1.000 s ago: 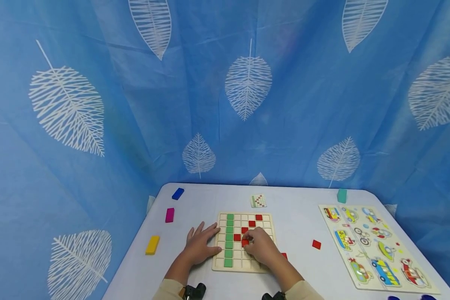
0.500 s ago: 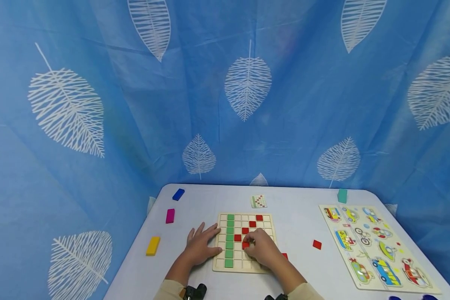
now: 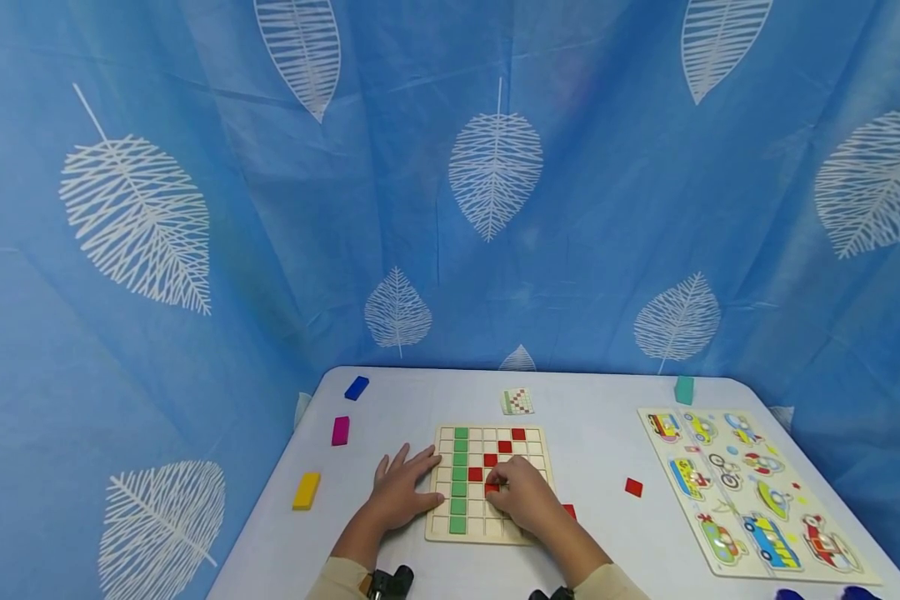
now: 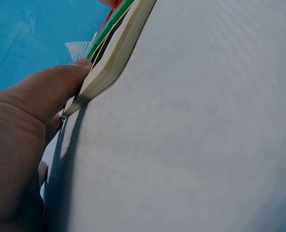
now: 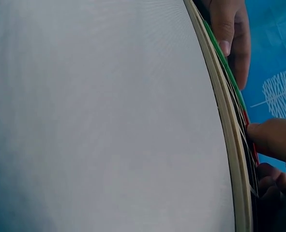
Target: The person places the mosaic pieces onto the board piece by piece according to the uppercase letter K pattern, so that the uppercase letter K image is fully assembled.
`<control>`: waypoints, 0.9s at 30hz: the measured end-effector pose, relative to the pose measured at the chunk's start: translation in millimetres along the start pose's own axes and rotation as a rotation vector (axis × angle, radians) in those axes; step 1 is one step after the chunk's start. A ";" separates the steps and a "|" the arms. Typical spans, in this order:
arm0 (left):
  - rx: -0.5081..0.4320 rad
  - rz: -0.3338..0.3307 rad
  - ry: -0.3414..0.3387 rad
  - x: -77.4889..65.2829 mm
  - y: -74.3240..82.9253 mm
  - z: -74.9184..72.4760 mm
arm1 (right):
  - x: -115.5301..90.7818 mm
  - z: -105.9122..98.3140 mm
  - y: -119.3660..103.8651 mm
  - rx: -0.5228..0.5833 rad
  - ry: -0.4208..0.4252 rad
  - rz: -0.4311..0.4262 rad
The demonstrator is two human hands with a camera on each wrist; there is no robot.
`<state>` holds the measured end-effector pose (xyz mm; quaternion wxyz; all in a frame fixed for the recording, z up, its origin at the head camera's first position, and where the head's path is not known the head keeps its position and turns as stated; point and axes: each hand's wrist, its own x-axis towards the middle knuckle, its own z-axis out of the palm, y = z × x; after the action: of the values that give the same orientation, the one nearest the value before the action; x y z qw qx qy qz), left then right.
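Note:
A wooden grid board (image 3: 480,538) lies on the white table in the head view. Green square tiles (image 3: 459,474) fill one of its columns, and red tiles (image 3: 505,447) run diagonally beside them. My left hand (image 3: 401,495) rests at the board's left side, fingers spread, its thumb (image 4: 60,82) touching the board's edge in the left wrist view. Over the grid, my right hand (image 3: 525,493) holds a red square tile (image 3: 491,490) between thumb and fingers, down at a cell. Its curled fingers and wrist cover part of the board's lower right.
A small pattern card (image 3: 517,401) lies behind the board. Loose red tiles lie right of it, one farther off (image 3: 633,487) and one by the right forearm (image 3: 569,510). Blue (image 3: 356,388), pink (image 3: 340,431) and yellow (image 3: 306,491) blocks line the left; a vehicle puzzle (image 3: 750,492) lies right.
Almost nothing differs. The right hand's fingers have stayed at the same red tile with only a slight shift, and the left hand has kept its place at the board's edge.

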<state>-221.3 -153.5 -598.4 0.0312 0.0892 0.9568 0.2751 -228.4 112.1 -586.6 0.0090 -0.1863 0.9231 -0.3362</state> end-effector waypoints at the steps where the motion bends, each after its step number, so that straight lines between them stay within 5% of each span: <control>1: 0.000 0.002 0.001 -0.2 -0.2 0.1 | -0.2 0.0 -0.7 -0.005 -0.001 0.000; 17: -0.001 0.021 0.003 2.1 -1.3 -0.8 | 2.4 -4.7 -8.4 -0.119 -0.021 -0.029; 27: -0.017 -0.002 -0.025 2.5 -0.3 -3.0 | -7.7 -29.1 9.9 0.112 -0.018 0.004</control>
<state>-224.1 -154.8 -596.1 0.0443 0.0916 0.9540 0.2821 -228.8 139.7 -571.1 0.0285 -0.1865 0.9032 -0.3854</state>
